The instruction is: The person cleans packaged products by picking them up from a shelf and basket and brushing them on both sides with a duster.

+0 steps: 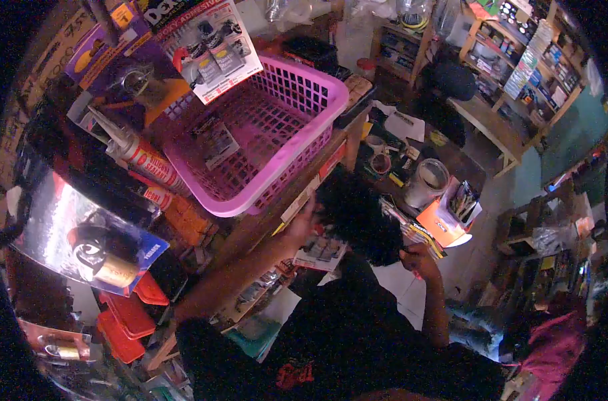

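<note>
My left hand is raised at the left side of a dark fuzzy mass; its fingers blur into the shadow, so I cannot tell how wide they stand or whether they grip anything. My right hand is at the lower right of that same mass, the fingers bent inward, and I can't tell whether something is pinched between them. The dark mass sits in front of me, between my two hands, too dim to make out as any one object. Just above my right hand are black-and-yellow packets, and right beside those is an orange box with thin things standing in it. Just below my left hand lies a printed card, and white paper shows below the dark mass, to the left of my right forearm. Past the orange box is a big tin on the dark table. Up and to the left of my left hand is the pink basket, with a small packet lying inside; a glue card hangs over its rear left corner. Left of the basket lies a sealant tube; nearer me are a packaged padlock and red plastic boxes. Farther off, at the upper right, are a wooden bench and loaded shelves.
</note>
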{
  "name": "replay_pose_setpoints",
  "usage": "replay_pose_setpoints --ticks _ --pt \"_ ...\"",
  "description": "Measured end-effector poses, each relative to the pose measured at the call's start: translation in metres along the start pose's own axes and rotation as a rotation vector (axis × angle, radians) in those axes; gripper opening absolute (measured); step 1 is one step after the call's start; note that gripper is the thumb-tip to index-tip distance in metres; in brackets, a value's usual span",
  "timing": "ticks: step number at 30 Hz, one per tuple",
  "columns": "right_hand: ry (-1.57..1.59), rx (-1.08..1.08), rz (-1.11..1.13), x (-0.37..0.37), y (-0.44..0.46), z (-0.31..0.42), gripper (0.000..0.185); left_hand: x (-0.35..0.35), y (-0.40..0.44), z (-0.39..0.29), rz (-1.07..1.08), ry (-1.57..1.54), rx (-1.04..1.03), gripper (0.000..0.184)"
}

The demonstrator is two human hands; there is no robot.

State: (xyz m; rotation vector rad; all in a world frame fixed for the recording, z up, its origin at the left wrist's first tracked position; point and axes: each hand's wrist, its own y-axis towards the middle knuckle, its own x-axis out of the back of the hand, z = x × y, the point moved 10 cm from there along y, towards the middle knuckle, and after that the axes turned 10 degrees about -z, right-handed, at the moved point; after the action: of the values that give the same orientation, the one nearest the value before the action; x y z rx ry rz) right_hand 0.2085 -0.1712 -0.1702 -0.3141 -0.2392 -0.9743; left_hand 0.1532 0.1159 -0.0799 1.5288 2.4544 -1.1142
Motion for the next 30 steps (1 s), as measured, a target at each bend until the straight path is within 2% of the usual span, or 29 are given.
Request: replay_pose_setpoints --ticks 3,6,8,11,14,17,18,20,21,22,23,25,27,28,30 --pt "0.172 -0.113 -0.11 0.008 -0.003 -0.04 0.033 -0.003 -0.01 -0.021 -0.074 0.046 -0.071 0.064" --pt "0.161 -0.167 0.092 -0.009 -0.022 -0.035 0.035 -0.014 -0.031 -0.026 -0.056 -0.033 0.033 0.065" --pt "0.136 -0.17 0.051 -0.004 -0.03 -0.017 0.036 -0.019 -0.046 -0.027 -0.102 -0.038 0.117 0.063" --pt "0.185 -0.221 -0.004 0.003 -0.037 -0.025 0.036 -0.008 -0.016 -0.013 -0.041 -0.106 0.049 0.059" --pt "0.18 -0.263 -0.011 0.008 -0.046 -0.024 0.035 -0.034 -0.022 -0.007 0.189 -0.326 0.13 0.059" --pt "0.254 -0.294 -0.04 0.001 -0.054 -0.019 0.036 -0.019 -0.011 -0.012 -0.021 -0.31 -0.107 0.061" --pt "0.301 -0.309 -0.058 -0.003 -0.057 -0.018 0.037 -0.015 -0.014 -0.013 -0.024 -0.21 -0.138 0.062" --pt "0.178 -0.277 0.039 -0.028 -0.059 -0.026 0.039 -0.005 -0.021 -0.017 -0.028 -0.006 -0.2 0.063" --pt "0.115 -0.259 0.088 -0.041 -0.058 -0.025 0.04 -0.004 -0.02 -0.021 -0.036 -0.046 -0.246 0.063" --pt "0.099 -0.474 0.125 -0.049 -0.069 -0.032 0.041 -0.003 -0.019 -0.023 -0.045 -0.088 -0.296 0.063" --pt "0.128 -0.363 0.134 -0.053 -0.065 -0.029 0.041 0.0 -0.016 -0.026 -0.056 -0.132 -0.343 0.064" --pt "0.181 -0.142 0.157 -0.072 -0.059 -0.055 0.042 -0.013 -0.012 -0.028 0.199 -0.253 -0.336 0.06" --pt "0.204 -0.137 0.121 -0.071 -0.061 -0.099 0.041 -0.016 -0.015 -0.036 0.187 -0.283 -0.392 0.062" --pt "0.156 -0.087 0.136 -0.071 -0.058 -0.07 0.041 -0.012 -0.023 -0.043 0.049 -0.247 -0.436 0.067" --pt "0.143 -0.116 0.143 -0.069 -0.059 -0.047 0.041 -0.027 -0.038 -0.055 0.108 -0.303 -0.533 0.065"
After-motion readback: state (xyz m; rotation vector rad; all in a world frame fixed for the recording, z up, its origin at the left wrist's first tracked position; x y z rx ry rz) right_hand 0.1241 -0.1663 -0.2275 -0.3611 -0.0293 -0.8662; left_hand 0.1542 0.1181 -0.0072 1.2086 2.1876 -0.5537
